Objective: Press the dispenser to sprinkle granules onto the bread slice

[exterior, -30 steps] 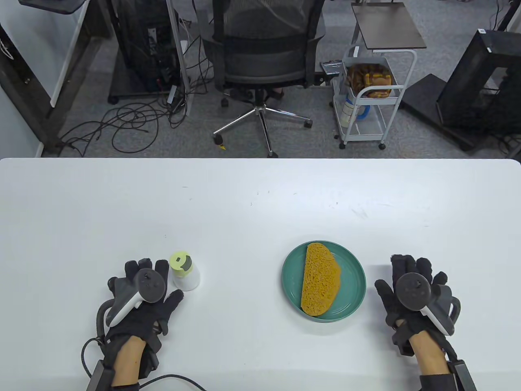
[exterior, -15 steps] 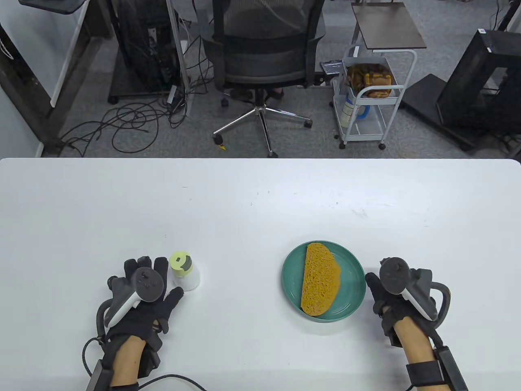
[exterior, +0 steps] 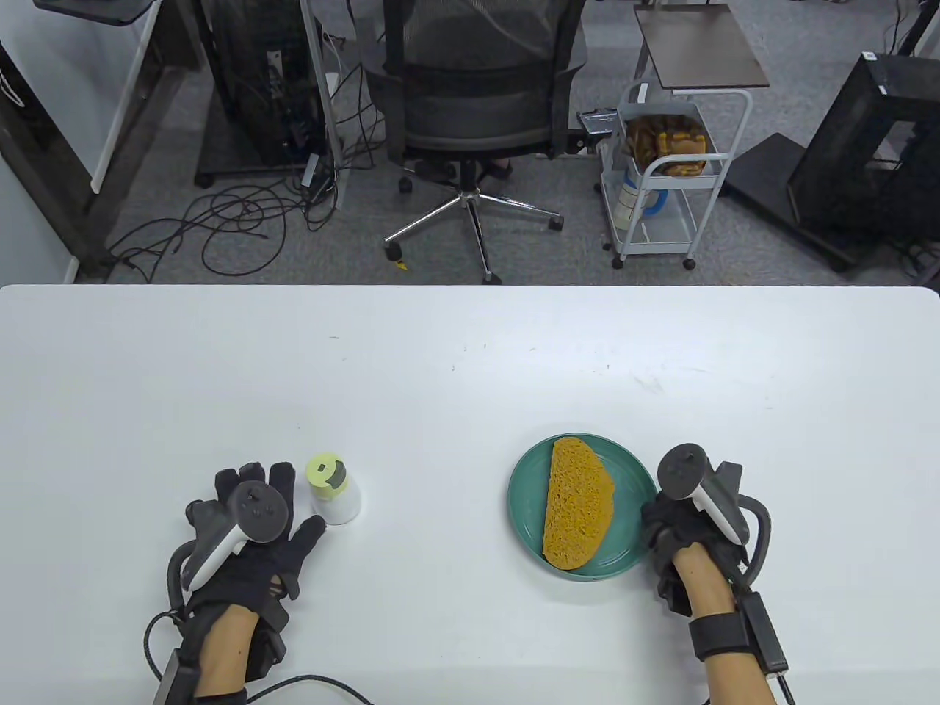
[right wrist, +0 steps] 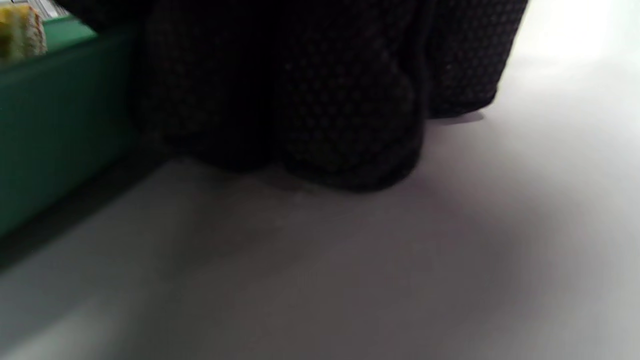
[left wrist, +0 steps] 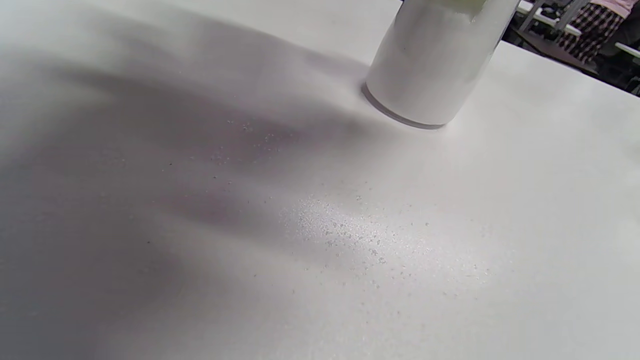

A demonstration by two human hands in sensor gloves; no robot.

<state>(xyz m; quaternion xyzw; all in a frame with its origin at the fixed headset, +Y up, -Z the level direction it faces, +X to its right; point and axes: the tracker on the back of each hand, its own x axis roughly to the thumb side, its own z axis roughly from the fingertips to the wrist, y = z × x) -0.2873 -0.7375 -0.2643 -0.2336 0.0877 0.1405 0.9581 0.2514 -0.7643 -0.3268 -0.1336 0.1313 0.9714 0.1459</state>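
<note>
Just beside left hand's fingers (exterior: 283,477), seemingly untouched, dispenser (exterior: 332,490).

An office or lab – mesh office chair (exterior: 474,88), computer towers (exterior: 253,81), floor cables (exterior: 235,220), wheeled cart (exterior: 664,183).

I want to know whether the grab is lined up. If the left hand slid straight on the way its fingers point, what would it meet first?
Probably nothing: the left hand points away from the person, and the dispenser stands just right of its fingers. Bare table lies ahead. Depth is unclear.
</note>
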